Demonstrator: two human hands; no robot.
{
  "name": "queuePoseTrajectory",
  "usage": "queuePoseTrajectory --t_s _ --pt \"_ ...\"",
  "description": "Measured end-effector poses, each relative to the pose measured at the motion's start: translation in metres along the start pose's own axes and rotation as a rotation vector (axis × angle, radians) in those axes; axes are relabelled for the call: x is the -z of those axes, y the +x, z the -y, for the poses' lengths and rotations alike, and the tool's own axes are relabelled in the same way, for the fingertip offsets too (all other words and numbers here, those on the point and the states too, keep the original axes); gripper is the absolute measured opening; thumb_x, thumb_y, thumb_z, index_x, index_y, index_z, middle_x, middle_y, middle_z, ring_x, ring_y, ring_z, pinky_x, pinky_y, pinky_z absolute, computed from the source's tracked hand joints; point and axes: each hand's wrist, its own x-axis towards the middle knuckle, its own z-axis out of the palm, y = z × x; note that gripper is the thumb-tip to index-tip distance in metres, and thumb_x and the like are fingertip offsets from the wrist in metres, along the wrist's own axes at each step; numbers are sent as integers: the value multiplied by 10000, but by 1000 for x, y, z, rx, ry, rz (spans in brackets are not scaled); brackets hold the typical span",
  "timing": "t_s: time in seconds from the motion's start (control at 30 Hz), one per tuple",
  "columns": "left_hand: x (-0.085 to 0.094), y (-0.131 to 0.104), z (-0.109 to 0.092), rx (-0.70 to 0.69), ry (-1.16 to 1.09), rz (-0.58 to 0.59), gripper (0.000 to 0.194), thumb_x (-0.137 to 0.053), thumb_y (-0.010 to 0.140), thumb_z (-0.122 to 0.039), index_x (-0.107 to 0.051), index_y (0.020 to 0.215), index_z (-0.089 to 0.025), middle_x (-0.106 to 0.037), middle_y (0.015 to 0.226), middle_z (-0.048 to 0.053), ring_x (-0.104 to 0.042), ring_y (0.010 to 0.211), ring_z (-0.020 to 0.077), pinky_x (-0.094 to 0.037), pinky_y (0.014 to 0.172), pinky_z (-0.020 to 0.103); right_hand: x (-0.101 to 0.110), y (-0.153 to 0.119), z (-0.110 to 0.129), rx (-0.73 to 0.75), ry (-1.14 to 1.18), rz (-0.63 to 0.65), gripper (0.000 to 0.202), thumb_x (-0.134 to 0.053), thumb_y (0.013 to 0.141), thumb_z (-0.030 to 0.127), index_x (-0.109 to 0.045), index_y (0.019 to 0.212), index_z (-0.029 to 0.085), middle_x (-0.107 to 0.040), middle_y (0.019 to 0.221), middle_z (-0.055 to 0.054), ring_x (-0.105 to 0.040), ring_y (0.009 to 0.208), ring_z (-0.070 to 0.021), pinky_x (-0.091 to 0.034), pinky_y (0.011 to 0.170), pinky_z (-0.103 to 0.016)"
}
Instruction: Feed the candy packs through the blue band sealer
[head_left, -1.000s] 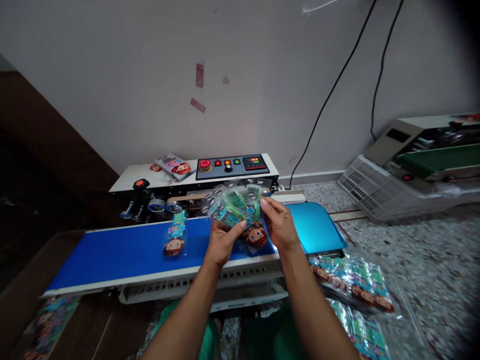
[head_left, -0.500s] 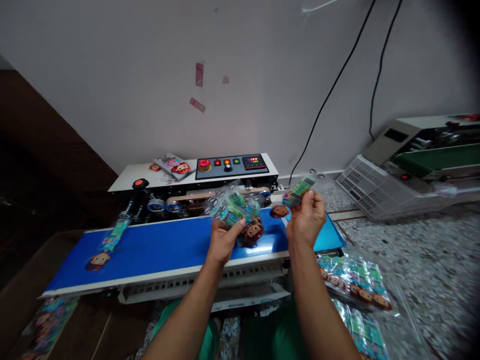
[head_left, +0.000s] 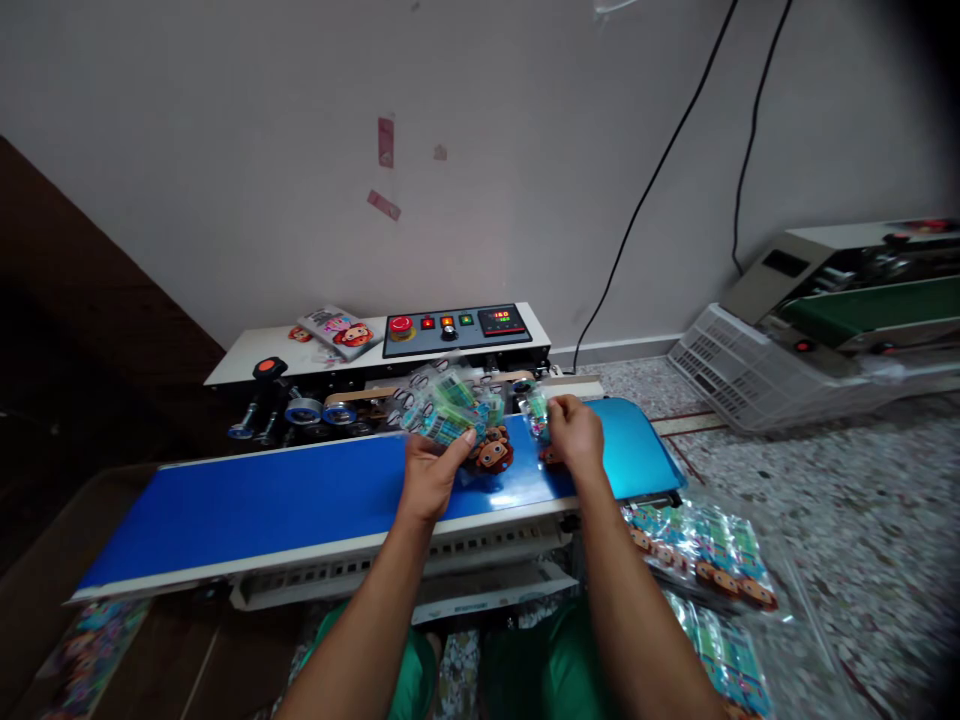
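My left hand [head_left: 433,478] is closed round a fanned stack of clear packets [head_left: 450,410] with green and blue prints and brown-haired cartoon heads, above the middle of the blue conveyor belt [head_left: 277,505]. To its right, my right hand [head_left: 576,435] pinches a single similar packet [head_left: 537,412] upright at the belt's back edge, by the rollers. That packet's lower part is partly hidden by my fingers. Behind the belt is the white sealing machine [head_left: 255,352], with a red stop button [head_left: 402,326] and a lit display [head_left: 501,318].
Rows of packets [head_left: 727,560] in a clear bag lie at the lower right. A white crate [head_left: 724,370] stands at right beside a second machine with a green belt [head_left: 862,310]. A box with packets [head_left: 101,645] is below the belt's left end.
My right hand has moved left and lowered its packet to the belt's back edge. The packet at the belt's left end is gone from it. My left hand still holds its stack.
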Motion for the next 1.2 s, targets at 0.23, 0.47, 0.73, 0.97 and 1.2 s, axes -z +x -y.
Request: queuePoseTrajectory --t_s 0.23,0.47,0.73,0.97,1.2 --pt "1 2 1 -16 -39 7 254 -751 650 -270 -718 876 -159 -735 925 56 -663 893 219 -492 876 353 7 -30 50 204 814 173 354 -555 812 459 -671 1007 187 -701 932 -51 -620 826 -175 -469 746 -296" --pt "0 0 0 7 -52 -6 221 -738 661 -265 -710 850 -154 -735 893 54 -670 862 217 -511 835 350 4 -51 72 183 897 -38 256 -582 813 377 -708 903 173 -702 851 -28 -614 793 -161 -477 743 -287" --pt "7 3 0 -17 -49 -5 182 -735 671 -234 -708 836 -161 -726 840 26 -658 818 177 -490 841 316 16 -13 26 116 611 -420 364 -460 860 446 -651 917 141 -649 827 -41 -563 765 -153 -421 694 -264" --pt "4 2 0 -22 -34 11 215 -740 666 -243 -718 866 -171 -729 892 36 -654 850 190 -484 862 335 9 10 -12 -32 -101 -246 311 -427 889 340 -681 907 162 -663 740 -76 -534 636 -162 -271 572 -259" --pt "6 2 2 -27 18 10 230 -741 661 -256 -717 878 -183 -730 911 36 -656 880 204 -474 893 362 -9 4 16 50 -251 -55 348 -386 912 333 -670 988 146 -674 832 -127 -579 734 -203 -329 618 -280"
